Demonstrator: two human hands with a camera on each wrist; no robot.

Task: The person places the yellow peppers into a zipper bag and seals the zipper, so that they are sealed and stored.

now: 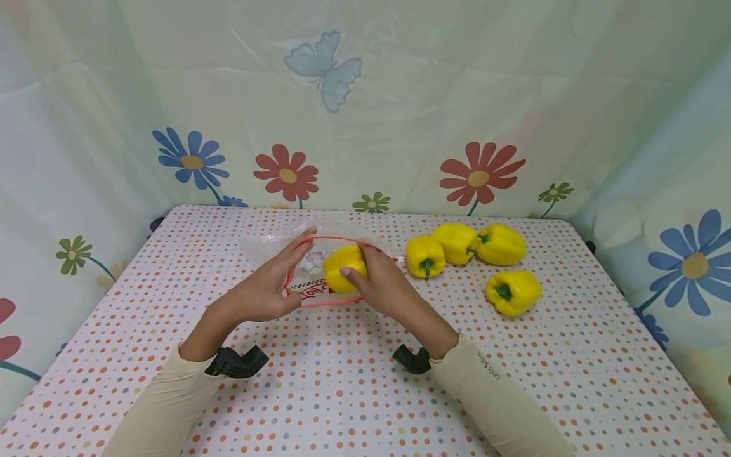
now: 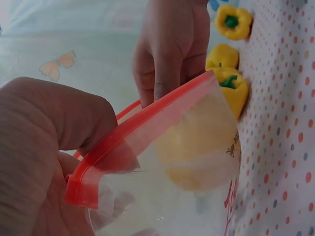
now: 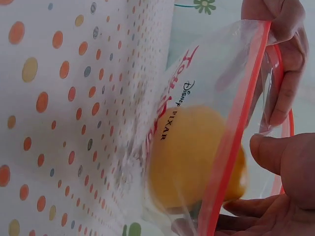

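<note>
A clear zip bag (image 1: 311, 293) with a red zip rim and printed lettering stands with its mouth spread wide. My left hand (image 1: 263, 289) holds the rim at the left side, fingers about the red zip (image 2: 142, 120). At the bag's mouth my right hand (image 1: 384, 279) grips a yellow bell pepper (image 1: 341, 270), its thumb over the near side. Most of that bell pepper (image 3: 189, 157) shows through the clear plastic in the right wrist view, lying inside the bag. In the left wrist view, the right fingertips are partly hidden behind the rim.
To the right, three yellow bell peppers (image 1: 455, 244) sit close together in a row. Another yellow bell pepper (image 1: 514, 292) lies nearer, on the dotted tablecloth (image 1: 342, 406). A flowered curtain (image 1: 388, 114) hangs behind the table and at both sides.
</note>
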